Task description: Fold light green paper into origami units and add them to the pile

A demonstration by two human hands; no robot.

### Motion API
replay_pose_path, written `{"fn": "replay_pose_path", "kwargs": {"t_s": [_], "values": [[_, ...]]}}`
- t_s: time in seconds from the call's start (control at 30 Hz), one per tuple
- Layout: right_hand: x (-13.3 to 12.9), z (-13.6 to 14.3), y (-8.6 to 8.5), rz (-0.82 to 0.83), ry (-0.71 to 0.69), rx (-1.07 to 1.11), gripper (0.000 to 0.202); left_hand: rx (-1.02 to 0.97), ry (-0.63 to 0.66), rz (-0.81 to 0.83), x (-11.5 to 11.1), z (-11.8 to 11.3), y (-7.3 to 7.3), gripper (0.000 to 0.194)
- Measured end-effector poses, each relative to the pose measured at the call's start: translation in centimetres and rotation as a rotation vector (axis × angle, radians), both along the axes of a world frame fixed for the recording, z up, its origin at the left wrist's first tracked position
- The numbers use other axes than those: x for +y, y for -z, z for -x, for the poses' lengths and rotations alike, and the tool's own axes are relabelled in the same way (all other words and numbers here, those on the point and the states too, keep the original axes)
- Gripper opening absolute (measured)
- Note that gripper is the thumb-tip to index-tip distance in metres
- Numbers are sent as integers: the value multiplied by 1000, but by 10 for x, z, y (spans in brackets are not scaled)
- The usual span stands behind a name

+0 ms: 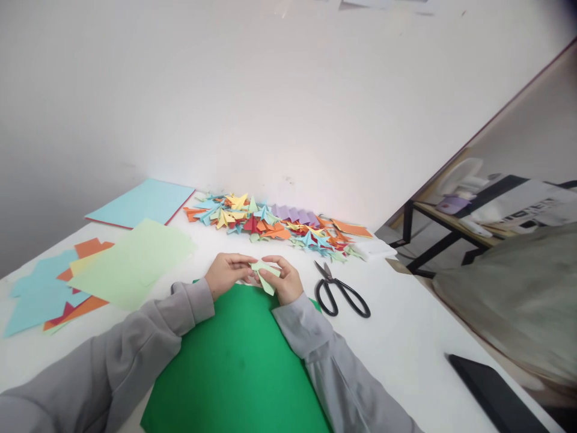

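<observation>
White worktop [396,355] against a pale wall [288,108]. One folded light-green paper [267,285] is held between the two hands, near the far edge of one green sheet [238,361]. Left hand [228,275]: fingers pinched at its left edge. Right hand [286,282]: thumb and fingers clamped on it — presumably to steady the folds. One pair of scissors [329,279] lies just right, probably for easy reach. Heaped paper shapes [274,231] beyond — too overlapped to count.
</observation>
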State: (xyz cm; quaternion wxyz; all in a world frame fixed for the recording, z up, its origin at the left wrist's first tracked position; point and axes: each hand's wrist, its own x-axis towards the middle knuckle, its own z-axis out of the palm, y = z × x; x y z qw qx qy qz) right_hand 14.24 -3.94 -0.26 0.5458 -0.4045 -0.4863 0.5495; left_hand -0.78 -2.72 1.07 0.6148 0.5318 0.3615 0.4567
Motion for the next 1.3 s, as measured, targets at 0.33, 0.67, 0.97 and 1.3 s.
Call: {"fn": "replay_pose_path", "kwargs": {"t_s": [0.33,0.67,0.97,1.3], "values": [[0,1,1,-22,-28,-106,48,-45,-68,40,1,0,-1,30],[-3,8,2,-45,13,-182,42,23,-104,-17,1,0,1,23],[-2,9,2,36,-59,-91,51,-18,-197,-83,7,1,8,24],[-4,9,-2,32,-27,-128,51,-197,-132,94,2,-1,0,26]]}}
